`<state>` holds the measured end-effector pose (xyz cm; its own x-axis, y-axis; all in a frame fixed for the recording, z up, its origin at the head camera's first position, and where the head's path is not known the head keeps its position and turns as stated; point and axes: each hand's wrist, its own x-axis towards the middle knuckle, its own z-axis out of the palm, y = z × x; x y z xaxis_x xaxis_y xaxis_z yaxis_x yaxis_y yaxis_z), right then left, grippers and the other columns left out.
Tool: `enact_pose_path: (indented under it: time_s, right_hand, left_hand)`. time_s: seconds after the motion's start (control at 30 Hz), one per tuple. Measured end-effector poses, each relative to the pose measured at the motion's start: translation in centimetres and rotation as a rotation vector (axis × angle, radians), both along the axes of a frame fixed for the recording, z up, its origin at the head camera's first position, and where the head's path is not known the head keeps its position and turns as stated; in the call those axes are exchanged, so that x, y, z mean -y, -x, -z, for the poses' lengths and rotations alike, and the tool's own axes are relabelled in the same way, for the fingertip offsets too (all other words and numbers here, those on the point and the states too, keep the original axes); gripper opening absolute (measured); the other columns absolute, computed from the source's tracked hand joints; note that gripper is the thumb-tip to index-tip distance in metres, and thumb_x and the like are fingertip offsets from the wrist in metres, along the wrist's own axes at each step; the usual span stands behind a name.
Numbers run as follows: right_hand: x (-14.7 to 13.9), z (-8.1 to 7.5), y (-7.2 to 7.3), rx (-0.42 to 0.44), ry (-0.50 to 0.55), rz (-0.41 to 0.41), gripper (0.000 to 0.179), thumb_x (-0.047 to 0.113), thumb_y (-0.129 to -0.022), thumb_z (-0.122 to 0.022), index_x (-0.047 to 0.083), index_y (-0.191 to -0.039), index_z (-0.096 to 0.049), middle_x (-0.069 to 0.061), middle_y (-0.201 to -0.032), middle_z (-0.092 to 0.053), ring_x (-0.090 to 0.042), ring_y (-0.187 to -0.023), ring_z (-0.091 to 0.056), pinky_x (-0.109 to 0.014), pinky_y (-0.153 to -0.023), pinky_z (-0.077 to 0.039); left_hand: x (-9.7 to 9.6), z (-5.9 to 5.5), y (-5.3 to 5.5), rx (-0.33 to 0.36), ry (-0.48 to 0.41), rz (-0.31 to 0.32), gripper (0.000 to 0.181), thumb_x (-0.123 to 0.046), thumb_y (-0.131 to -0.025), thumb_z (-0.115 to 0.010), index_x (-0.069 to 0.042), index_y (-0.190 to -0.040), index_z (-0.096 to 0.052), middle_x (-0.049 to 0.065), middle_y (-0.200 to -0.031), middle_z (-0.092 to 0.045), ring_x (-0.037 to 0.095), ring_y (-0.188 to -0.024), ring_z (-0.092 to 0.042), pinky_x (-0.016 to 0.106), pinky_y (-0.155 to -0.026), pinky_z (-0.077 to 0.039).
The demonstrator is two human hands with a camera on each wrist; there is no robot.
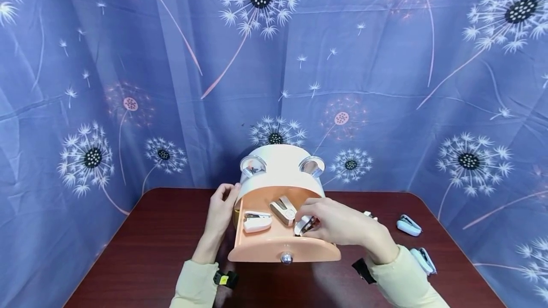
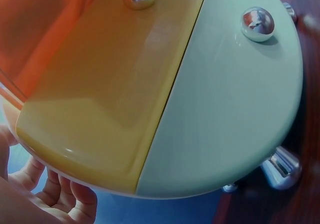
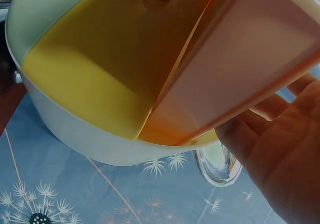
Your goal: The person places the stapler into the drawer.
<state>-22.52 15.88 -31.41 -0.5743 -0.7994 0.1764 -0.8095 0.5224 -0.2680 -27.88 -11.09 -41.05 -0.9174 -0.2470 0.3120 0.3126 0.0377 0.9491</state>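
Note:
A round white desk cabinet [image 1: 280,158] has its peach top drawer [image 1: 257,250] pulled out. Inside lie a white stapler [image 1: 258,224] at the left and a beige stapler [image 1: 282,209] near the middle. My right hand [image 1: 338,220] reaches over the drawer's right side and pinches another white stapler [image 1: 303,225], partly covered by the fingers. At the cabinet's left side, my left hand [image 1: 221,210] touches the wall with bent fingers [image 2: 82,199]. From the right wrist the held stapler is hidden behind the drawer.
Two light blue staplers [image 1: 409,225] [image 1: 424,260] lie on the dark red table [image 1: 162,241] at the right. A small pale object [image 1: 369,214] shows partly behind my right forearm. Below the open drawer are a yellow drawer [image 2: 115,74] and a green drawer [image 2: 220,99], both closed.

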Motion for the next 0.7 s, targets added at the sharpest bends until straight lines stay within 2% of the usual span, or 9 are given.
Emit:
enact_pose_path:
  time_s: [0.23,0.33,0.47,0.63,0.7]
  right_hand:
    - [0.1,0.2,0.1,0.002,0.013,0.015,0.019,0.028,-0.079,-0.065,0.02,-0.096,-0.06,0.009,-0.091,-0.052,-0.006,-0.073,-0.051,-0.019,-0.063,-0.041]
    - [0.1,0.2,-0.1,0.002,0.041,0.033,0.02,0.033,-0.08,-0.063,0.021,-0.097,-0.06,0.01,-0.093,-0.053,-0.007,-0.074,-0.051,-0.021,-0.064,-0.042]
    - [-0.1,0.0,-0.6,0.018,0.105,0.078,0.024,0.038,-0.083,-0.058,0.022,-0.102,-0.058,0.011,-0.098,-0.054,-0.007,-0.077,-0.051,-0.025,-0.066,-0.043]
    - [-0.4,-0.7,-2.1,-0.007,0.195,0.112,0.027,0.037,-0.087,-0.052,0.025,-0.111,-0.055,0.01,-0.107,-0.053,-0.007,-0.078,-0.05,-0.026,-0.067,-0.042]
    - [-0.4,-0.9,-2.8,-0.04,0.246,0.108,0.027,0.034,-0.088,-0.053,0.027,-0.114,-0.052,0.012,-0.107,-0.052,-0.005,-0.07,-0.048,-0.022,-0.062,-0.042]
  left_hand:
    - [-0.1,0.7,0.3,-0.078,0.01,-0.023,0.027,-0.034,-0.083,-0.06,-0.007,-0.083,-0.057,0.006,-0.074,-0.052,0.016,-0.067,-0.047,0.023,-0.057,-0.039]
    - [-0.1,0.7,0.3,-0.058,0.011,-0.021,0.031,-0.037,-0.082,-0.06,-0.006,-0.083,-0.057,0.007,-0.075,-0.052,0.016,-0.067,-0.047,0.024,-0.057,-0.04]
    - [0.0,0.3,0.1,-0.002,0.002,-0.005,0.034,-0.038,-0.081,-0.06,-0.005,-0.085,-0.057,0.008,-0.076,-0.051,0.017,-0.068,-0.048,0.023,-0.058,-0.04]
    - [-0.1,-0.9,-0.7,0.006,-0.011,0.012,0.028,-0.029,-0.084,-0.06,-0.001,-0.085,-0.056,0.007,-0.074,-0.05,0.015,-0.067,-0.047,0.022,-0.058,-0.039]
    - [-0.2,-1.4,-1.1,0.0,-0.009,0.01,0.025,-0.025,-0.085,-0.059,0.0,-0.084,-0.056,0.007,-0.074,-0.05,0.014,-0.066,-0.046,0.022,-0.058,-0.039]
